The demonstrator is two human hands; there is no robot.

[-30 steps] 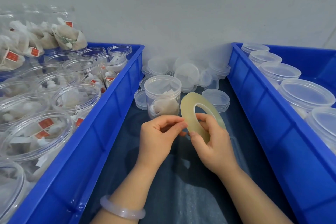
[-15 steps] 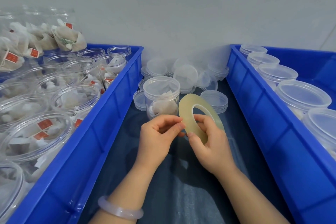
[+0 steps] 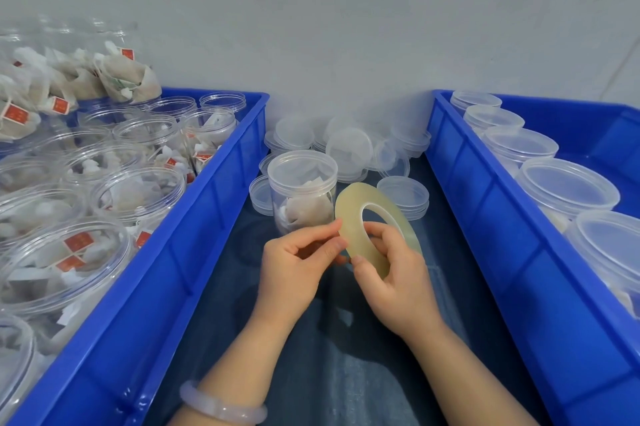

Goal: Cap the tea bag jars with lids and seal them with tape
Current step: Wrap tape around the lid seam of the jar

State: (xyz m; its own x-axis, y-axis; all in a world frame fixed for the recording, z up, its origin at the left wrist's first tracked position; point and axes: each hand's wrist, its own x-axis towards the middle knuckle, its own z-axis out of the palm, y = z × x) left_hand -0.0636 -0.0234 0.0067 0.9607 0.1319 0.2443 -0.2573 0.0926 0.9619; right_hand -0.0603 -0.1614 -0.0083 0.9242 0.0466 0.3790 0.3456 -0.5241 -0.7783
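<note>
Your right hand (image 3: 398, 283) clamps the tape roll (image 3: 349, 214), your left hand (image 3: 294, 270) pinches its edge; the capped jar (image 3: 301, 183) awaits tape, and the open jars (image 3: 138, 190) are uncapped.

Left hand (image 3: 298, 263): fingers curled, thumb and forefinger tips pinching the left edge of the tape roll (image 3: 348, 218) | Right hand (image 3: 398, 282): thumb pressed on roll's face, forefinger hooked through its hole, gripping | Forearms: bare, converging from lower frame toward centre

capped jar (image 3: 302, 190) between two bins (image 3: 194, 225)
</note>
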